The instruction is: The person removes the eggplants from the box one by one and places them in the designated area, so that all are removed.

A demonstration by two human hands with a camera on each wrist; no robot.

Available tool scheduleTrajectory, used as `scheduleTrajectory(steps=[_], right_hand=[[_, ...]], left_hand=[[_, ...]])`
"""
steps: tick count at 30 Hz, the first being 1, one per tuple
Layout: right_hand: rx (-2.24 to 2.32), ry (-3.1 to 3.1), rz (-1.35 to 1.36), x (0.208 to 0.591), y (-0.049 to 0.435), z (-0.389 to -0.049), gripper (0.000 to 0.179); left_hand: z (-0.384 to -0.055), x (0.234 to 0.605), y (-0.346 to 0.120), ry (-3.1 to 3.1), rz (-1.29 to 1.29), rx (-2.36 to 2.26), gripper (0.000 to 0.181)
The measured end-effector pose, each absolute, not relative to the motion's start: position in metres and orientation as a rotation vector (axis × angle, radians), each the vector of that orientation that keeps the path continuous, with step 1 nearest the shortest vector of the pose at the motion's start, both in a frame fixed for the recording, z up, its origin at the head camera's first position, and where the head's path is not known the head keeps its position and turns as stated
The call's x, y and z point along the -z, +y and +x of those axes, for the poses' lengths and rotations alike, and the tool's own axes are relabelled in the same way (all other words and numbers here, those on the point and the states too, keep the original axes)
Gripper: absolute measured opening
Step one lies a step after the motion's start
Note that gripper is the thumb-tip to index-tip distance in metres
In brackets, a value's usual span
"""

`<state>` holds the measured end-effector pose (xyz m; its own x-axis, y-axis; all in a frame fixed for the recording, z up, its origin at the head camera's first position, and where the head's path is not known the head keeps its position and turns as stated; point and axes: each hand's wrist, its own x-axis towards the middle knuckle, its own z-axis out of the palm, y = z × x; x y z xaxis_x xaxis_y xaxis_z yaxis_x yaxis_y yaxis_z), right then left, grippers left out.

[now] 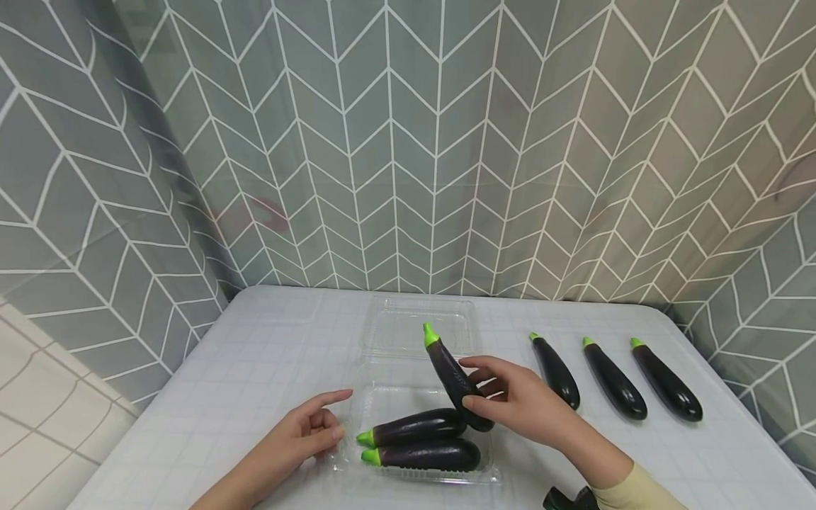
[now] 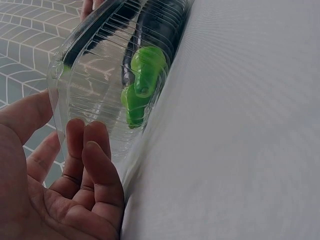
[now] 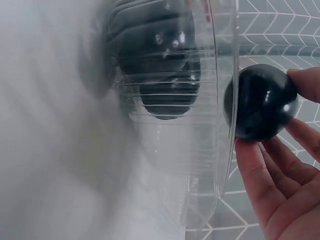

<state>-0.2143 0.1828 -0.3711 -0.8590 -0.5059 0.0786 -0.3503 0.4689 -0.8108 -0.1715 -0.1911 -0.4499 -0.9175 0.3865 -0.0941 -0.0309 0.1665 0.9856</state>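
My right hand pinches a dark purple eggplant with a green stem end, its thumb on one side and fingers on the other. The held eggplant is tilted above the right part of a clear plastic clamshell box. Inside the box two eggplants lie side by side, stems to the left. In the right wrist view the held eggplant's round end shows beyond the box rim. My left hand is at the box's left edge, fingers loosely bent; in the left wrist view its fingertips are close to the ribbed wall.
The box's lid lies opened toward the back. Three more eggplants lie spaced apart on the white table to the right. A black object shows at the front edge by the right sleeve. Patterned curtains surround the table.
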Motion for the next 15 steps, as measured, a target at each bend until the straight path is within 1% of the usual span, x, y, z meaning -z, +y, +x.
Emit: scheduleTrajectory(steps=[5, 10, 15], right_hand=[[1.379, 2.565, -0.639, 0.371, 0.193, -0.207, 0.058], [1.423, 2.574, -0.591, 0.370, 0.206, -0.201, 0.057], [1.461, 2.550, -0.548, 0.373, 0.220, -0.196, 0.061]], left_hand=[[-0.171, 0.449, -0.190, 2.136, 0.323, -1.802, 0.059], [-0.170, 0.449, -0.190, 2.142, 0.322, -1.799, 0.060], [-0.171, 0.450, -0.191, 2.140, 0.318, -1.801, 0.060]])
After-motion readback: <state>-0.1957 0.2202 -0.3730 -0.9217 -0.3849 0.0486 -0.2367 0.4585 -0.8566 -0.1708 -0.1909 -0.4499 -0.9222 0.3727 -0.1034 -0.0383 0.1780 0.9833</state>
